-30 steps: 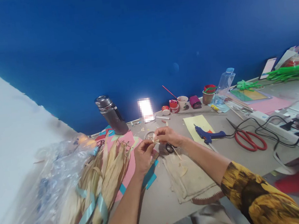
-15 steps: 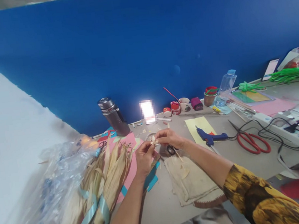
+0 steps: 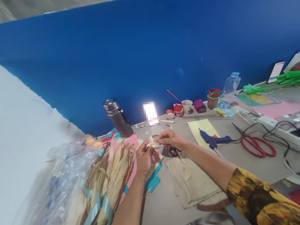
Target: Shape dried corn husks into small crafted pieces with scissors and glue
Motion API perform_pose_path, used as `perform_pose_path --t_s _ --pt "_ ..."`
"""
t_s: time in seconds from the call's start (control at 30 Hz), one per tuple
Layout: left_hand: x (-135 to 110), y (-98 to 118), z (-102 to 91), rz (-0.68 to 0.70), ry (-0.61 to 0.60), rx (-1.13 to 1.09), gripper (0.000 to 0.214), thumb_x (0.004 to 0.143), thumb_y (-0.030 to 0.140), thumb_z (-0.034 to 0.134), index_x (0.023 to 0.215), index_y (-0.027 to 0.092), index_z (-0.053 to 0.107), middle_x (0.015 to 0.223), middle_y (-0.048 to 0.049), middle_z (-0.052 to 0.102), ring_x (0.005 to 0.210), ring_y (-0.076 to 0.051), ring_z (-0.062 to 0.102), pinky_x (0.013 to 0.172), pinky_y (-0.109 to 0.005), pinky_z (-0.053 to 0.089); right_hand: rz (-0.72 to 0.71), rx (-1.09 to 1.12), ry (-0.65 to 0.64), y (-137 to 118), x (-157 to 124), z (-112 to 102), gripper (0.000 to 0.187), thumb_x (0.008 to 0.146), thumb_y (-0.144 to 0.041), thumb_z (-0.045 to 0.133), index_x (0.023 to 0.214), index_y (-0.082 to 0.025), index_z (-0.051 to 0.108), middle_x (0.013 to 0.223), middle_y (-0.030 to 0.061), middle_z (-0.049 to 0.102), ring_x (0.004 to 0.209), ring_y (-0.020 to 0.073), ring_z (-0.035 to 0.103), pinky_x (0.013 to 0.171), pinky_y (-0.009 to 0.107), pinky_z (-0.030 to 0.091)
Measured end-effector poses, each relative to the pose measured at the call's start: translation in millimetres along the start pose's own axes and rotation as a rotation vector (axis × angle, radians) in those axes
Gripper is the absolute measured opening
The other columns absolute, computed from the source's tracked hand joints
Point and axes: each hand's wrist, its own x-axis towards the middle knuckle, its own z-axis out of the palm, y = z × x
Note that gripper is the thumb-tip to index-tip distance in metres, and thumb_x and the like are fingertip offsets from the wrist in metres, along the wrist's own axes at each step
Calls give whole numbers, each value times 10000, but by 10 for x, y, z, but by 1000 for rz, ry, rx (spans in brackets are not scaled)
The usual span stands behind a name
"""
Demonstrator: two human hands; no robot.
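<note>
My left hand (image 3: 143, 159) is closed, pinching a small pale flower-like piece (image 3: 151, 141) that looks made of husk strips. Just to its right, my right hand (image 3: 171, 139) has thumb and fingers pressed together; anything between them is too small to make out. A white ring (image 3: 158, 146), maybe a tape roll, shows on the table behind the fingers. Small black-handled scissors (image 3: 173, 151) lie under my right hand, beside a thin pale stick (image 3: 181, 157). Closest to my left forearm is a bundle of dried husks (image 3: 118, 166) with a light blue ribbon (image 3: 107, 209).
A folded beige cloth (image 3: 195, 186) lies in front. On the right are a blue glue gun (image 3: 214, 140), red-handled scissors (image 3: 258, 147) and a power strip (image 3: 290, 129) with tangled cables. A dark flask (image 3: 119, 119) and a clear bottle (image 3: 228, 91) stand along the blue wall.
My right fingers have drawn slightly away from the flower-like piece, which stays in my left hand. The whole view has shifted a little with the head.
</note>
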Motion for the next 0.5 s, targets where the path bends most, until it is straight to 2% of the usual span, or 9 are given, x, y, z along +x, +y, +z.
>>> perform_pose_path --t_s 0.13,0.27,0.37,0.5 --pt "-35 76 25 5 -25 88 154 738 315 702 791 172 686 532 49 574 477 -105 507 507 -218 393 -17 27 -38 -36 -17 20 360 688 -469 803 815 -141 726 576 -31 561 491 73 392 480 217 260" --pt "-64 106 49 30 -107 109 155 749 328 701 763 176 676 545 48 574 476 -105 501 514 -224 401 -29 27 -91 -113 -45 22 377 714 -503 788 787 -145 699 561 -40 531 492 75 382 475 224 252" --pt "-72 113 58 57 -146 122 140 756 319 684 723 185 660 559 48 567 491 -108 507 525 -226 414 -46 -55 -130 -174 -59 -13 364 739 -496 777 779 -144 693 564 -38 523 505 77 388 482 230 257" --pt "-70 133 66 85 -138 163 130 733 309 704 724 181 681 587 42 590 508 -104 509 524 -218 409 -51 -183 -153 -239 -76 -46 309 708 -453 808 771 -176 686 582 -30 532 543 92 417 505 236 292"
